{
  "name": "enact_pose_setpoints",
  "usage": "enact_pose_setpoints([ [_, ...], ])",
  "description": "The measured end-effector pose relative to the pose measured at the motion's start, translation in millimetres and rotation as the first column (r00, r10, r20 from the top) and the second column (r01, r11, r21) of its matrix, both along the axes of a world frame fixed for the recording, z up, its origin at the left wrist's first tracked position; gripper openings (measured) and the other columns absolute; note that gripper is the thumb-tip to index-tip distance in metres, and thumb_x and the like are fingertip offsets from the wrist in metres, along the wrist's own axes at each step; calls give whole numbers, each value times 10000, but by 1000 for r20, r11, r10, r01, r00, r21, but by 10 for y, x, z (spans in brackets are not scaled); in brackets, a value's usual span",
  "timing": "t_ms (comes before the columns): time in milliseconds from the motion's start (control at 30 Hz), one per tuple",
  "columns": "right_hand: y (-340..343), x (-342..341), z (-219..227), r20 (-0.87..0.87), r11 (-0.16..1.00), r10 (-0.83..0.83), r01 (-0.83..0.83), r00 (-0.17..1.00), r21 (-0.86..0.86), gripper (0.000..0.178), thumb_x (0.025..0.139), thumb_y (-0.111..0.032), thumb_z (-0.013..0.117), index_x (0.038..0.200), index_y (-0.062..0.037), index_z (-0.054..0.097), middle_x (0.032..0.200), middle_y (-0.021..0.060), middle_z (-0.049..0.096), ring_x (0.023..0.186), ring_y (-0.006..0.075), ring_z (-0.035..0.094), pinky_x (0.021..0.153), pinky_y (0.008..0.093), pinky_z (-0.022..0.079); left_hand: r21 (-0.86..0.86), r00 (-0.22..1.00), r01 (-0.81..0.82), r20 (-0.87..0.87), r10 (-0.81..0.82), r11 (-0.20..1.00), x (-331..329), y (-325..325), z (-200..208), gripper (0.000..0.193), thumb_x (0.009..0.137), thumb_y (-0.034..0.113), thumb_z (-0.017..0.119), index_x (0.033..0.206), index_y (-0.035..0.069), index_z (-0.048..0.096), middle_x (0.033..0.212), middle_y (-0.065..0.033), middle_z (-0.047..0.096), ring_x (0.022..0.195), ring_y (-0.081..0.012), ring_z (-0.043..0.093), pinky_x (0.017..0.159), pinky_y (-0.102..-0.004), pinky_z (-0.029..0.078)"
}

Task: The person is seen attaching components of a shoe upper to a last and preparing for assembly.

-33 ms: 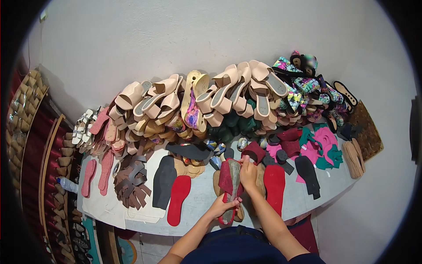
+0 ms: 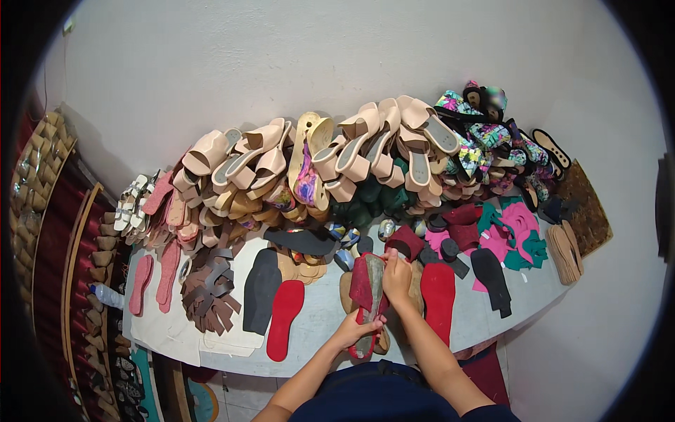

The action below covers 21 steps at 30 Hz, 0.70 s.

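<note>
Between my two hands is a grey shoe last [image 2: 375, 278] with a dark red sandal upper [image 2: 360, 276] wrapped over it, tilted with one end pointing away from me. My left hand [image 2: 351, 329] is closed round its near end, thumb across the top. Higher up, my right hand [image 2: 398, 280] grips the far end along its right side. Tan sole pieces [image 2: 345, 292] lie beneath, partly hidden by the last and my hands. One red insole [image 2: 285, 320] rests to the left, another red insole [image 2: 439, 299] to the right.
Pale pink heeled sandals [image 2: 365, 141] are heaped along the wall, with patterned sandals [image 2: 485, 133] at right. Brown strips [image 2: 211, 292], dark grey soles [image 2: 263, 290] and pink and green scraps [image 2: 519, 232] lie on the table [image 2: 316, 344]. A shoe rack [image 2: 70, 281] stands left.
</note>
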State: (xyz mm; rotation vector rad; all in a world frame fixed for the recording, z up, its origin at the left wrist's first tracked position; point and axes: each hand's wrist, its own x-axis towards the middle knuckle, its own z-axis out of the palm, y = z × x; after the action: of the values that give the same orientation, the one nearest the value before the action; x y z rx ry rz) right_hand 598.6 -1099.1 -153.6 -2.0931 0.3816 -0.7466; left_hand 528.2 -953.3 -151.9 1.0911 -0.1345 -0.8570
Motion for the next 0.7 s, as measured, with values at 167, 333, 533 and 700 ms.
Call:
enact_pose_setpoints([
  [167, 21, -24, 151, 70, 971, -19, 35, 997, -237, 429, 899, -312, 283, 717, -59, 577, 623, 135, 544, 655, 291, 512, 695, 386, 346, 89, 1000, 5, 27, -8, 996, 42, -22, 70, 273, 769, 149, 628, 967, -4, 516, 885, -62, 563, 710, -118, 545, 638, -259, 473],
  [333, 81, 21, 180, 88, 951, -22, 48, 996, -305, 378, 894, -300, 312, 746, -65, 569, 620, 130, 538, 645, 295, 508, 690, 389, 348, 40, 1000, 27, 2, -27, 999, 93, 50, -37, 316, 814, 202, 571, 1030, -14, 488, 957, -81, 564, 766, -142, 551, 707, -292, 477],
  [533, 176, -26, 83, -54, 983, 44, -53, 998, -175, 329, 883, -294, 340, 817, -61, 564, 726, 123, 576, 719, 288, 523, 713, 382, 351, -58, 995, -86, -54, 83, 995, 49, 69, -89, 361, 826, 287, 546, 1019, -9, 474, 917, -66, 557, 770, -139, 562, 716, -282, 473],
  [700, 195, -73, 148, 37, 974, 64, -55, 997, -220, 306, 877, -274, 349, 911, -48, 552, 830, 111, 593, 796, 277, 522, 761, 365, 341, -69, 997, -71, -40, 68, 995, 46, 83, -106, 364, 825, 296, 546, 1023, 2, 465, 869, -75, 559, 772, -156, 567, 716, -301, 472],
])
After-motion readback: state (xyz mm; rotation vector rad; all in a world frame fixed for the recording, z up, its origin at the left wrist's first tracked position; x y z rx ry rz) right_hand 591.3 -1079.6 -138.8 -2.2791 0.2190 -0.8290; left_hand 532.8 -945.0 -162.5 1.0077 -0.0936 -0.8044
